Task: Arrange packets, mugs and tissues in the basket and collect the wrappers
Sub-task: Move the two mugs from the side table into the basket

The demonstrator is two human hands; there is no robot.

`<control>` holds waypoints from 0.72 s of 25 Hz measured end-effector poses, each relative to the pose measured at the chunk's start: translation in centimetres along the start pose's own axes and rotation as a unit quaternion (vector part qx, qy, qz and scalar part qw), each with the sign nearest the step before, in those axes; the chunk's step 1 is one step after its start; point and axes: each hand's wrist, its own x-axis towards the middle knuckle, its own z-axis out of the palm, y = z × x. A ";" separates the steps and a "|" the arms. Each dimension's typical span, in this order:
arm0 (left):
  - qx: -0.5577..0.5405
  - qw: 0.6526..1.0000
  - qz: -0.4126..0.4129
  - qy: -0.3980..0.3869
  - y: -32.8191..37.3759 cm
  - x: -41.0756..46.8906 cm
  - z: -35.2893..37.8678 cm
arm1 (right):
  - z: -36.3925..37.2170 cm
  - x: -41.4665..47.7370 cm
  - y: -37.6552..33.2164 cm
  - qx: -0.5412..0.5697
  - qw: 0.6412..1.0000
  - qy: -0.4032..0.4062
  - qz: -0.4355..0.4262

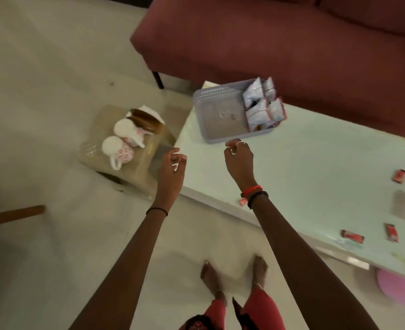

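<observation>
No words or numbers can be read. The white packets point(262, 104) in the basket point(217, 115), upper middle of the frame, and the red wrappers point(352, 236) at lower right perhaps carry print, but it is blurred.

Both bare arms reach forward and apart. The left hand point(172, 166) hangs loose, its fingers point(181, 160) curled inward and empty, a thin band on the wrist. The right hand point(239, 160) is lightly closed, rings on its fingers point(235, 144), bracelets at the wrist.
</observation>
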 end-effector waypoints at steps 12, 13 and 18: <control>0.167 0.967 -0.133 0.137 -7.8 11.5 -11.2 | 17.9 7.9 -8.2 -0.087 0.971 -0.220 -0.036; 0.204 0.960 -0.142 0.132 -8.4 12.8 -11.7 | 19.3 8.7 -8.4 -0.094 0.966 -0.238 -0.032; 0.327 0.932 -0.151 0.041 -10.9 18.3 -13.6 | 24.7 12.1 -9.8 -0.194 0.929 -0.308 -0.069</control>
